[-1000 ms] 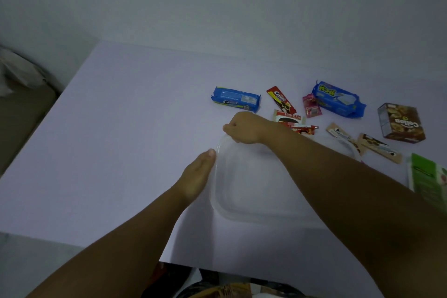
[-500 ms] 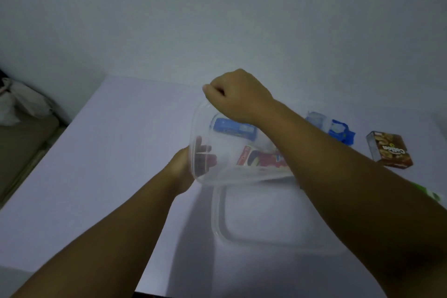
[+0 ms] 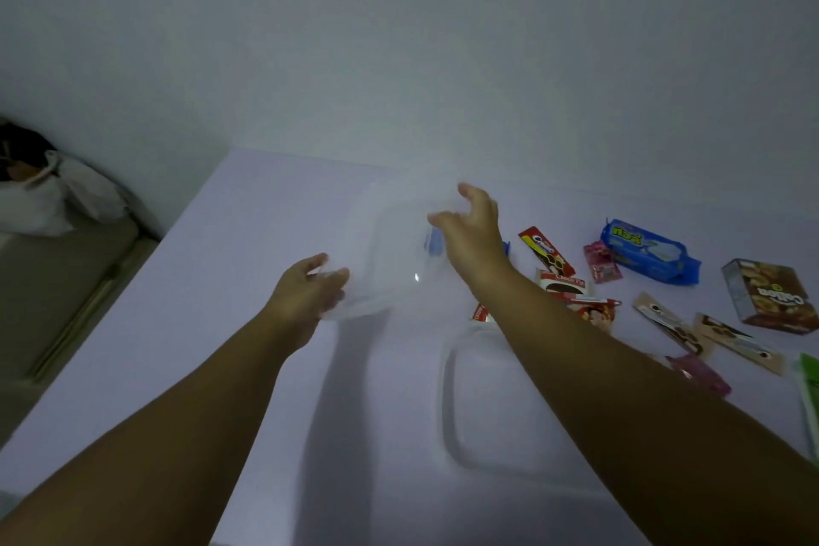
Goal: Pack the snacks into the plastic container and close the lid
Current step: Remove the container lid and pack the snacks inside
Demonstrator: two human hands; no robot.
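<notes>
I hold the clear plastic container [image 3: 390, 262] above the tabletop [image 3: 248, 368] with both hands. My left hand [image 3: 306, 293] supports its near-left corner, fingers [image 3: 334, 277] curled under and around the rim. My right hand [image 3: 467, 231] grips the far-right edge, thumb and fingers pinching the wall. The 2-hand hold keeps the light, flexible body level while it is off the surface; it appears tilted slightly, with its opening probably facing away from me, but the transparent walls blur and I cannot confirm the orientation.

The lid [image 3: 487, 403] lies flat on the tabletop below my right forearm, near the front edge. I judge it is set aside there to keep the opening free for loading and to stay within reach for closing.

The snacks lie spread on the right half of the tabletop, none yet packed:
- blue biscuit pack [image 3: 649, 250] at the rear
- brown box [image 3: 773, 301] at the far right
- red stick pack [image 3: 547, 250] nearest my right hand
- small pink packet [image 3: 600, 266]
- 2 beige sachets [image 3: 704, 326] toward the front

Limits of view:
- A blue item [image 3: 432, 242] shows through the container wall beside my right hand; most of it is hidden.
- My right forearm covers parts of several red packets and part of the lid.
- A green pack [image 3: 809, 395] is cut off at the right frame edge.
- Lighting is dim; small print is unreadable.
</notes>
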